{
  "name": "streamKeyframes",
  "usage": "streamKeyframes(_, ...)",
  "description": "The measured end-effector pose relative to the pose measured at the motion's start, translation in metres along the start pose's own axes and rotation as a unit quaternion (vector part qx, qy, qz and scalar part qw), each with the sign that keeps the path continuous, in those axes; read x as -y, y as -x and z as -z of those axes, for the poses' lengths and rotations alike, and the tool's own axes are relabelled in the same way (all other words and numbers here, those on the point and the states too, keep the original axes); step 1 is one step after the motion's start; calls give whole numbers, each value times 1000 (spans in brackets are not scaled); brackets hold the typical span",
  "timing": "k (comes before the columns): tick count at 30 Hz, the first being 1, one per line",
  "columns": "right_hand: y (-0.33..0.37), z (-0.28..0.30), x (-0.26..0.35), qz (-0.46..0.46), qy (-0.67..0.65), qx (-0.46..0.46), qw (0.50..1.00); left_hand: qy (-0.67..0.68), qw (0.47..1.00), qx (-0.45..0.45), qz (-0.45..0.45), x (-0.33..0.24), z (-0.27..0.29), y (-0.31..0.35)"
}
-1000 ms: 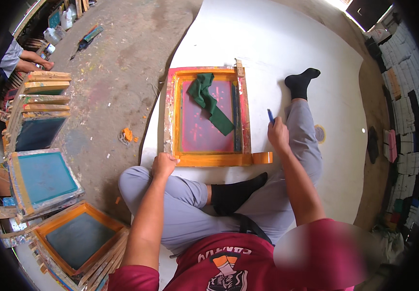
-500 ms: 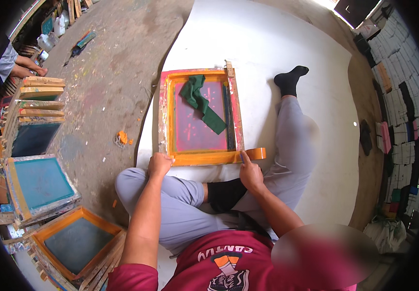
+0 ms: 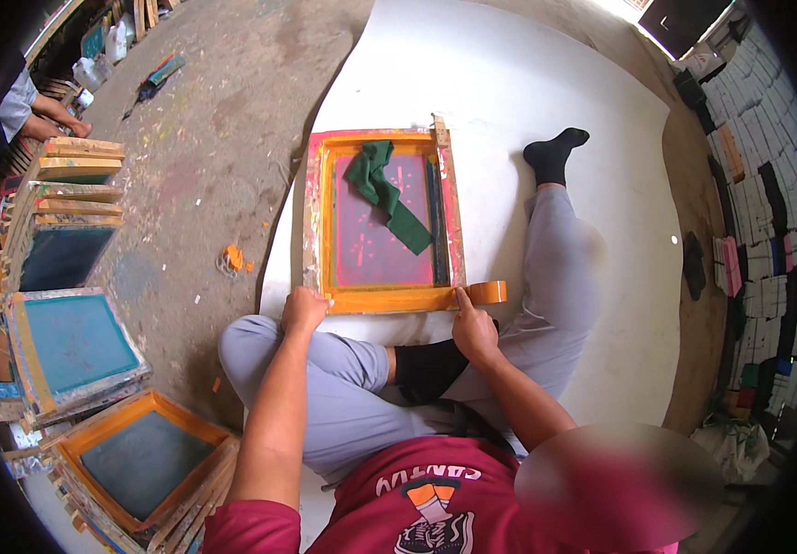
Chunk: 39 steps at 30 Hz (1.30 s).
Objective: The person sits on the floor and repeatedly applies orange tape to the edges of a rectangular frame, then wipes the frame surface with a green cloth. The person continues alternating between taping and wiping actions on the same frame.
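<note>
Along the near side of a screen frame: left hand and right hand at orange tape

The left hand is curled at the frame's near left corner, its thumb against the end of the tape; whether it pinches the wood underneath, I cannot tell. The right hand is folded at the near right corner, a finger on the tape just beside the tape roll. Its palm is hidden (so what it may grip cannot be told). Between the hands, the tape runs along the near side of the frame, and the roll sits just past the right corner.

Inside the frame, a crumpled green cloth lies over the pinkish mesh, stretching from the far left toward the right. A dark strip runs along the right inner side. The frame lies flat on a white sheet, with the person's bent leg on its near side and a black sock farther off to the right.

To the left, on the stained floor, is an orange scrap. Beyond it stand more screens, among them a blue screen and, nearer, a grey screen with orange inner walls. Another person's legs show at far left; white stacks line the right.
</note>
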State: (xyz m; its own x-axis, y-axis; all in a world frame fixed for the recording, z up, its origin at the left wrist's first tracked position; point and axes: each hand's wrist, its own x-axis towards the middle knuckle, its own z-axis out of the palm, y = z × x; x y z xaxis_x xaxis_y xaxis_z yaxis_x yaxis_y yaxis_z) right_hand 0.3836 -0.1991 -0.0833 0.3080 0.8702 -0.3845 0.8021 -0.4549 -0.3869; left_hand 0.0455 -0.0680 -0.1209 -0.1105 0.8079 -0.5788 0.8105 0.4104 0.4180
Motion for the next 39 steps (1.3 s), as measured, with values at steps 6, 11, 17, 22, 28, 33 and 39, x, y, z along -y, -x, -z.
streamKeyframes(6, 11, 3, 5, -8, 30, 33, 999, -7, 1000, -8, -6, 5, -4, -5)
streamKeyframes(11, 28, -1, 3, -15, 46, 51, 998, -5, 1000, -8, -11, 1, -3, -1)
streamKeyframes(17, 6, 26, -4, -12, 23, -72, 997, -2, 1000, -5, 8, -9, 5, 9)
streamKeyframes(22, -50, 72, -15, -29, 68, -46, 996, -19, 1000, -4, 18, -11, 5, 7)
streamKeyframes(28, -75, 97, -45, -22, 88, 66, 994, 6, 1000, -4, 11, -3, 1, 2)
streamKeyframes(33, -90, 126, -74, 28, 62, 65, 996, 2, 1000, 1, 21, -9, 5, 7)
streamKeyframes(39, -154, 157, -66, 77, -66, -46, 994, -31, 999, -9, 17, -1, 3, 3)
